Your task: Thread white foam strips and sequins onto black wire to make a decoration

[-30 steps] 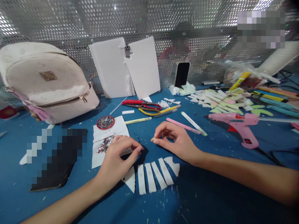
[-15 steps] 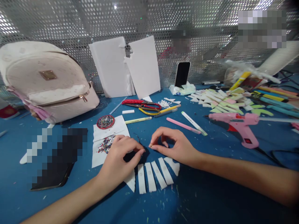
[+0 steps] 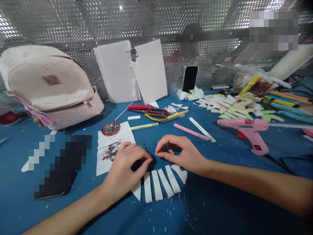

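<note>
My left hand (image 3: pixel 130 161) is closed in a pinch, thumb against forefinger. A thin dark strand (image 3: pixel 144 144) rises from behind these fingers and seems to be held in them. Across a small gap, my right hand (image 3: pixel 177 151) also pinches thumb and forefinger together; whatever is between the tips is too small to name. Below the hands several white paper strips (image 3: pixel 157 189) lie fanned out, some with a small clear dot. Beside my left hand, loose multicoloured beads (image 3: pixel 111 152) lie on white paper (image 3: pixel 101 168), with a red-rimmed round dish (image 3: pixel 111 128) of beads above.
Red-handled scissors (image 3: pixel 139 107) and markers (image 3: pixel 190 131) lie beyond my hands. A pink glue gun (image 3: pixel 254 125) is at right, below a pile of paper pieces (image 3: pixel 234 104). Left are a dark phone (image 3: pixel 63 182) and pale backpack (image 3: pixel 51 91). White boards (image 3: pixel 151 71) stand behind.
My right hand has shifted very slightly, and the tiny speck seen at its fingertips no longer shows clearly. My left hand keeps its pinch in nearly the same place.
</note>
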Available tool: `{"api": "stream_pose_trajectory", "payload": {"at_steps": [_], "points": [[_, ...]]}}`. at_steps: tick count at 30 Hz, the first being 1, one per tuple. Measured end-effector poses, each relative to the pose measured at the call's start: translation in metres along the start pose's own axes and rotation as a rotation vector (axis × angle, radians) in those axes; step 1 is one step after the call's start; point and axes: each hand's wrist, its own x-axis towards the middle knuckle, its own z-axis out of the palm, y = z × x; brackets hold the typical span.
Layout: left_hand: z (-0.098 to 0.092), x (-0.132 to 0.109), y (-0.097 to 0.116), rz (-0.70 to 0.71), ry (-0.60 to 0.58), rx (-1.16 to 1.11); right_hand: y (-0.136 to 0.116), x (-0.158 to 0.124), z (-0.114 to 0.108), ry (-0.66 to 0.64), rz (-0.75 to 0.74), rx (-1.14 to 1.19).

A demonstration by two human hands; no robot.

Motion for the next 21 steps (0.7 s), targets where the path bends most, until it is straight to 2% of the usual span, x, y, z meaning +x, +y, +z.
{"api": "stream_pose_trajectory", "payload": {"at_steps": [14, 18, 21], "points": [[0.001, 0.0, -0.003, -0.018, 0.001, -0.037, 0.001, 0.0, -0.001, -0.022, 0.017, -0.023], [-0.001, 0.001, -0.003, -0.048, 0.003, -0.057, -0.011, 0.011, -0.023, -0.026, 0.01, -0.189], [-0.002, 0.0, -0.002, -0.051, 0.005, -0.074, -0.019, 0.017, -0.052, -0.113, 0.125, -0.393]]}}
